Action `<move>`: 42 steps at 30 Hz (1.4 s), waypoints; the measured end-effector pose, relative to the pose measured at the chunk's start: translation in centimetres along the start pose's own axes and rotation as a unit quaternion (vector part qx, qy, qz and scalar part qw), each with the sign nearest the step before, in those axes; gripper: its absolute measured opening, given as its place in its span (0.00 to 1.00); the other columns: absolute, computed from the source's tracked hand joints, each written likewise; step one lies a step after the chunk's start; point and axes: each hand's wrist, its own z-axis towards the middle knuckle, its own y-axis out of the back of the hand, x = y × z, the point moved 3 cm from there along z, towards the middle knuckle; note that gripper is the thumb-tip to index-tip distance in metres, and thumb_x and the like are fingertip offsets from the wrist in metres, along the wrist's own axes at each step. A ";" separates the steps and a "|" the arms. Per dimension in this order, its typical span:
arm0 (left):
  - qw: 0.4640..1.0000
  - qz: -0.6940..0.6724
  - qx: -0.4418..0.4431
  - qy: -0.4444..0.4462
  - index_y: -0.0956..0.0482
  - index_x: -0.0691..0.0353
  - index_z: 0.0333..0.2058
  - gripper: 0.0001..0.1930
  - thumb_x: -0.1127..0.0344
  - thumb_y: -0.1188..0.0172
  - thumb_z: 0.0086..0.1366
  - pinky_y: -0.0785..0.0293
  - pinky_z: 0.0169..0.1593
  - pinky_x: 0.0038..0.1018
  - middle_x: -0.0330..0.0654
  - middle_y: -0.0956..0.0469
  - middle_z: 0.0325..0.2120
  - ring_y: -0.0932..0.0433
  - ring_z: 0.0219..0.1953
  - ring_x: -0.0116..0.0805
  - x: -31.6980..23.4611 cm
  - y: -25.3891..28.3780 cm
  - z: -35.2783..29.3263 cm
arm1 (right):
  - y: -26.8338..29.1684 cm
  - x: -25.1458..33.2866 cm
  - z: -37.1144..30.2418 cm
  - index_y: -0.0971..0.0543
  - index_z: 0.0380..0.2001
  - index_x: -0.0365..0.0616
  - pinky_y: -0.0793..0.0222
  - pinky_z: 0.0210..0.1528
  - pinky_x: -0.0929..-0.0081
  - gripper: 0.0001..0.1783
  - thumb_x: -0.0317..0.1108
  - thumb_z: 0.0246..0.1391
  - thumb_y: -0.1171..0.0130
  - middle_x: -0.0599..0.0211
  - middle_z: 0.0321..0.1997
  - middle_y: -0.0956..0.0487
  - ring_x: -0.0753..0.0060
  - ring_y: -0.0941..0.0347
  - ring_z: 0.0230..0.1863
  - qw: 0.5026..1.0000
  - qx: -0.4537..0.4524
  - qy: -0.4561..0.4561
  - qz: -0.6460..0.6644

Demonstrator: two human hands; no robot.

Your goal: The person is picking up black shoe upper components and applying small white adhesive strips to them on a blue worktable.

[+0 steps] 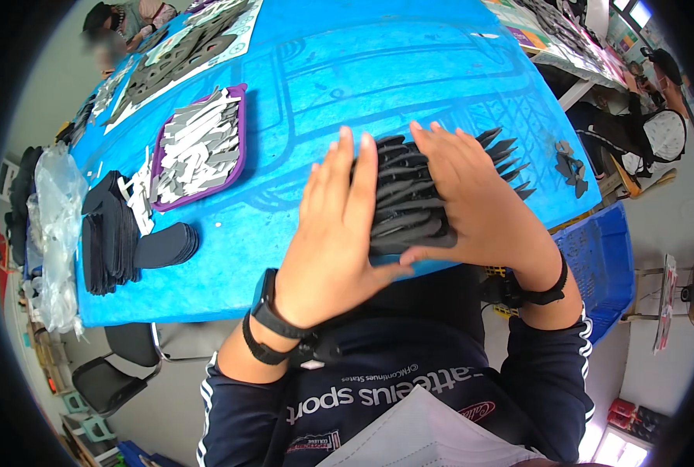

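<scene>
A dense row of thin, dark, flat pieces (405, 191) lies at the near edge of the blue table (347, 93), several of them overlapping like leaves. My left hand (331, 222) rests along the row's left side, its fingers stretched out and slightly spread. On the opposite side my right hand (479, 198) lies with extended fingers over part of the row, hiding some of it. Pointed ends of the pieces stick out past the right hand's back. Both thumbs reach toward each other at the near end of the row.
Left of my hands stands a purple tray (243, 148) of white and grey strips. Black rounded pieces (112, 226) are stacked nearby. Dark scraps (570, 167) lie at the table's right edge, above a blue crate (605, 249). Another person (141, 19) sits at the far left.
</scene>
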 end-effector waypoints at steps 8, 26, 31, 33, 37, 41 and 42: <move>0.999 -0.030 0.039 -0.008 0.58 0.68 0.61 0.62 0.61 0.25 0.31 0.50 0.60 0.50 0.68 0.56 0.59 0.51 0.60 0.65 -0.9 0.0 -0.3 | -0.5 0.0 -0.5 0.46 0.56 0.25 0.41 0.51 0.61 0.50 0.33 0.28 0.35 0.43 0.51 0.35 0.46 0.36 0.47 0.998 0.017 -0.019 0.058; 0.995 -0.061 0.076 0.024 0.62 0.76 0.60 0.70 0.42 0.26 0.29 0.57 0.61 0.50 0.69 0.58 0.60 0.57 0.62 0.66 -0.9 0.4 0.5 | 0.1 -0.3 -0.6 0.38 0.52 0.29 0.40 0.49 0.62 0.40 0.37 0.33 0.37 0.53 0.44 0.31 0.55 0.34 0.43 0.994 0.020 -0.033 0.099; 0.999 -0.025 0.047 0.011 0.62 0.75 0.60 0.70 0.41 0.27 0.28 0.61 0.62 0.50 0.70 0.59 0.60 0.59 0.63 0.66 -1.2 0.1 0.7 | 0.1 -0.1 -0.3 0.38 0.52 0.30 0.41 0.50 0.63 0.39 0.32 0.32 0.39 0.53 0.46 0.31 0.55 0.34 0.45 0.993 0.019 -0.045 0.111; 0.998 -0.022 0.058 0.008 0.62 0.75 0.60 0.70 0.38 0.28 0.28 0.61 0.62 0.50 0.69 0.59 0.60 0.59 0.63 0.65 -1.2 0.3 0.6 | 0.3 0.0 -0.4 0.38 0.52 0.30 0.41 0.51 0.63 0.38 0.30 0.32 0.40 0.53 0.47 0.32 0.55 0.34 0.46 0.994 0.007 -0.028 0.106; 0.992 -0.084 0.085 -0.042 0.58 0.75 0.60 0.63 0.28 0.42 0.40 0.61 0.63 0.47 0.66 0.56 0.60 0.57 0.64 0.60 0.5 1.0 0.7 | 0.4 0.1 -0.6 0.38 0.52 0.31 0.41 0.52 0.63 0.37 0.29 0.33 0.42 0.53 0.48 0.32 0.55 0.34 0.47 0.995 0.035 -0.041 0.089; 0.984 -0.133 -0.104 -0.056 0.45 0.71 0.58 0.47 0.30 0.67 0.58 0.61 0.63 0.45 0.60 0.48 0.60 0.53 0.64 0.56 2.7 1.1 0.0 | 0.4 0.3 -0.5 0.37 0.52 0.33 0.41 0.52 0.63 0.36 0.29 0.33 0.42 0.55 0.48 0.32 0.56 0.34 0.46 0.994 0.031 -0.047 0.094; 0.984 -0.134 -0.105 -0.055 0.45 0.71 0.58 0.47 0.30 0.67 0.58 0.61 0.63 0.45 0.60 0.48 0.60 0.53 0.64 0.56 2.9 1.4 -0.4 | 0.4 0.3 -0.5 0.37 0.52 0.33 0.41 0.52 0.63 0.36 0.29 0.33 0.42 0.55 0.48 0.32 0.56 0.34 0.46 0.994 0.032 -0.047 0.094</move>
